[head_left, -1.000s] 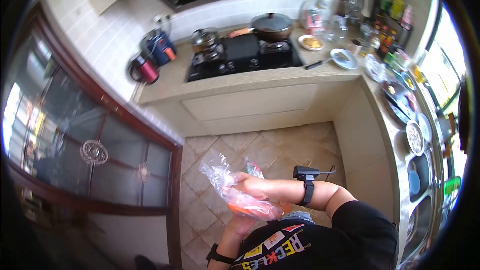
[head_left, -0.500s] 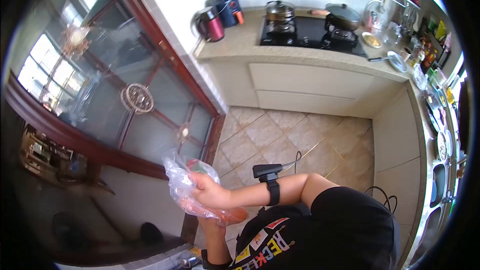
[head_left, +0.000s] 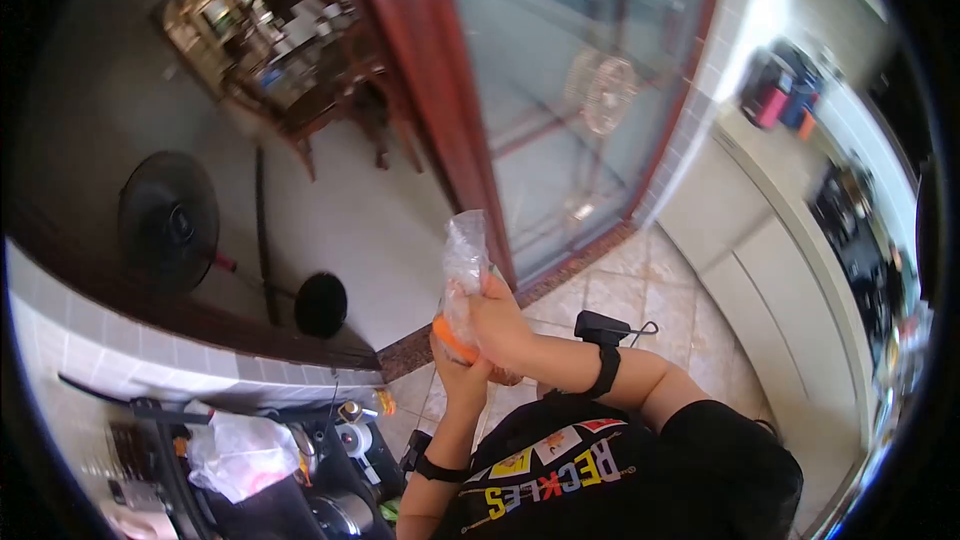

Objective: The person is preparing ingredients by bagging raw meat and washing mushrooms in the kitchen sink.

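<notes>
A clear plastic bag (head_left: 464, 245) is gathered up in front of my body, its loose top standing above my fingers. Orange, carrot-like contents (head_left: 452, 337) show through its lower part. My right hand (head_left: 500, 325) is closed around the crumpled upper part of the bag. Below it, my left hand (head_left: 461, 377) wraps the bag's bottom from underneath, thumb against the orange contents. The two hands are close together, and part of the bag is hidden behind the right one.
A red-framed glass door (head_left: 590, 130) stands beside the doorway. Beyond it are a standing fan (head_left: 170, 225) and wooden chairs. At lower left, a dark rack (head_left: 215, 510) carries a white plastic bag (head_left: 240, 455) and a metal pot (head_left: 342, 514). The counter (head_left: 745, 145) runs along the right.
My view has swung left, from the stove and counter toward the doorway and rack. My hands still hold the bag, now more upright with its top bunched.
</notes>
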`<state>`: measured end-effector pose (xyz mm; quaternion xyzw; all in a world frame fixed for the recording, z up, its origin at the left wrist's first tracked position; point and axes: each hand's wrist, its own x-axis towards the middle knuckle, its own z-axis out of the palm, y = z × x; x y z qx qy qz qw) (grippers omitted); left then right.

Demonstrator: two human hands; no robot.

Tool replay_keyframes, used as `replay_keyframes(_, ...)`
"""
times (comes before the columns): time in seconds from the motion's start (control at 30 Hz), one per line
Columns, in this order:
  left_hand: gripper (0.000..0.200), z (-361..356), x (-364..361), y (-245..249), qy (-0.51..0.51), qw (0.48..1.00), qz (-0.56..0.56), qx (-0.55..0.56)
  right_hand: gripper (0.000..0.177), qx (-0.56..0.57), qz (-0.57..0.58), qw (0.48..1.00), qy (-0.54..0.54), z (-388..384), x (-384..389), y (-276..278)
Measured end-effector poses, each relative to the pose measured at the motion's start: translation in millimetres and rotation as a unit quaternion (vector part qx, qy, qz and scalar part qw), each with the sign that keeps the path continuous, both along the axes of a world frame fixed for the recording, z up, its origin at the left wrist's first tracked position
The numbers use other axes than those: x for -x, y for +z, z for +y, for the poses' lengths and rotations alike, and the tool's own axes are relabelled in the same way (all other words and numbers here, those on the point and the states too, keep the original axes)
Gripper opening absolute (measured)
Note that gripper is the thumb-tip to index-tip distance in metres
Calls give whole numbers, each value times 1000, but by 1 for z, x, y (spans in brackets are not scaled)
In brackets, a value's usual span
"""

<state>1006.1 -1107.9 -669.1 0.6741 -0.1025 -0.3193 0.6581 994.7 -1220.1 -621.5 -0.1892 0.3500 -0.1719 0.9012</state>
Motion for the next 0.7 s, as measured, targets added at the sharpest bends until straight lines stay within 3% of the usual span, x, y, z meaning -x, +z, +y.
replay_keyframes(0.1, 77, -13, -58, -4, 52, 996, -52, -52, 12, -17, 9, 999, 43, -8, -72, -15)
replay_keyframes(0.2, 78, -25, -119, -8, 160, 976, -102, -111, 16, 53, -27, 995, 79, -6, -145, -32)
replay_keyframes(0.27, 76, -26, -168, -22, 196, 974, -92, -68, 20, 263, -64, 960, 74, -5, -195, -43)
replay_keyframes(0.33, 74, -16, -219, -48, 190, 966, -143, -102, 29, 269, -81, 955, 95, -7, -241, -56)
replay_keyframes(0.4, 71, -18, -271, -65, 175, 956, -193, -132, 40, 571, -78, 811, 96, -19, -287, -70)
replay_keyframes(0.43, 69, -24, -299, -69, 194, 968, -132, -85, 46, 608, -137, 778, 84, -31, -313, -80)
replay_keyframes(0.47, 67, -30, -328, -71, 210, 975, -70, -38, 46, 612, -133, 776, 76, -43, -339, -89)
replay_keyframes(0.53, 62, -37, -395, -82, 135, 986, -95, -25, 44, 724, -29, 689, 2, -65, -390, -90)
replay_keyframes(0.57, 62, -41, -425, -92, 90, 992, -92, 9, 30, 693, 33, 717, -65, -70, -418, -90)
replay_keyframes(0.6, 62, -49, -454, -97, 45, 994, -87, 42, 30, 692, 44, 717, -73, -75, -441, -100)
replay_keyframes(0.63, 69, -72, -478, -85, 65, 995, -8, 73, 23, 547, 21, 836, -28, -85, -462, -113)
replay_keyframes(0.67, 69, -88, -500, -78, 52, 996, -6, 76, 16, 382, -8, 924, 15, -95, -483, -124)
replay_keyframes(0.7, 69, -103, -522, -73, 23, 996, 7, 85, 10, 363, 28, 931, -25, -103, -502, -119)
